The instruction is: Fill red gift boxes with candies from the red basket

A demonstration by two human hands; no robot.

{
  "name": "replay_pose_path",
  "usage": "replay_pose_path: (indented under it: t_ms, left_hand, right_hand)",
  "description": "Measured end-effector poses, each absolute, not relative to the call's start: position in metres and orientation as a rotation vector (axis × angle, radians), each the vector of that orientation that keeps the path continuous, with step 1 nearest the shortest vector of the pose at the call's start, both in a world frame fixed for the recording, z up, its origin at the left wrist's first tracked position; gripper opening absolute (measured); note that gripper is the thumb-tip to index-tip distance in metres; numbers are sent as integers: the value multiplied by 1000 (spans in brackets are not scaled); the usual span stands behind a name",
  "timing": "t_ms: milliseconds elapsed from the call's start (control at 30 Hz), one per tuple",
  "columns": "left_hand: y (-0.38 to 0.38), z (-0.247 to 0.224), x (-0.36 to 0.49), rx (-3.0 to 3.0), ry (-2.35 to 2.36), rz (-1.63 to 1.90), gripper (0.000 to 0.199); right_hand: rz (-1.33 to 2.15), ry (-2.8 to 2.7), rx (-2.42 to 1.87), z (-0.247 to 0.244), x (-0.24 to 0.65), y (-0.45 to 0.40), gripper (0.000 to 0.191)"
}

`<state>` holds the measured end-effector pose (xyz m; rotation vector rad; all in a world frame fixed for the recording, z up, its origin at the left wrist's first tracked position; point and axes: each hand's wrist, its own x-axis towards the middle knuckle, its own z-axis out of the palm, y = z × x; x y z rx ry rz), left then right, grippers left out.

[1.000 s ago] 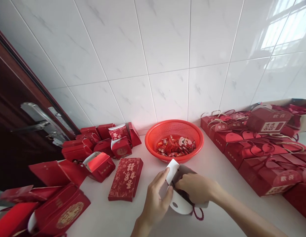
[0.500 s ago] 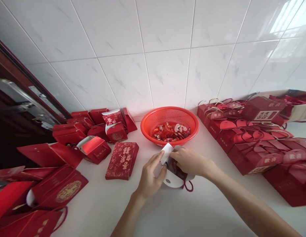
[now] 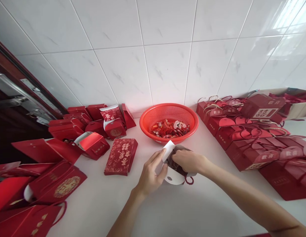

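An open gift box (image 3: 176, 176) stands on the white counter in front of me, its pale inner flaps folded out and a dark red cord loop (image 3: 189, 180) at its near right side. My left hand (image 3: 153, 171) is closed on the box's left side, thumb and fingers at an upright white flap (image 3: 169, 150). My right hand (image 3: 188, 160) reaches down into the box opening from the right. Its fingertips are hidden inside, so what they hold, if anything, does not show. Just behind the box is an orange-red plastic basket (image 3: 169, 110) with red-wrapped sweets (image 3: 169, 128) in it.
A flat red box (image 3: 120, 156) lies left of my hands. Several open red boxes (image 3: 69, 186) crowd the left side. Closed red boxes with cords (image 3: 251, 153) stand in rows at the right, before a carton (image 3: 299, 110). A tiled wall (image 3: 167, 72) closes the back.
My view has shifted slightly, so most things sit a little higher in the picture. My right hand stays in the box opening and my left hand keeps its hold on the box.
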<state>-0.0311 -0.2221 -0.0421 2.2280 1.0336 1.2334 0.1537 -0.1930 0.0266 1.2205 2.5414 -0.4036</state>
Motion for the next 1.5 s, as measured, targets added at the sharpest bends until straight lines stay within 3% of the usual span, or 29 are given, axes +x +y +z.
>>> replay_pose_path:
  t_ms: [233, 467, 767, 1067, 1500]
  left_hand:
    - [-221, -43, -32, 2234, 1059, 1252, 51]
    - [-222, -42, -32, 2235, 1054, 1250, 49]
    - [-222, -43, -32, 2238, 1068, 1251, 51]
    - [-227, -38, -33, 2331, 1018, 1394, 54]
    - [-226, -37, -39, 2334, 1102, 1437, 56]
  right_hand:
    - [-525, 2849, 1251, 17, 169, -184, 27]
    - [-643, 2728, 1313, 33, 174, -185, 34]
    - [-659, 2751, 1139, 38, 176, -187, 31]
    - [-834, 2831, 1282, 54, 198, -203, 24]
    - [-1051, 2986, 1489, 29, 223, -219, 34]
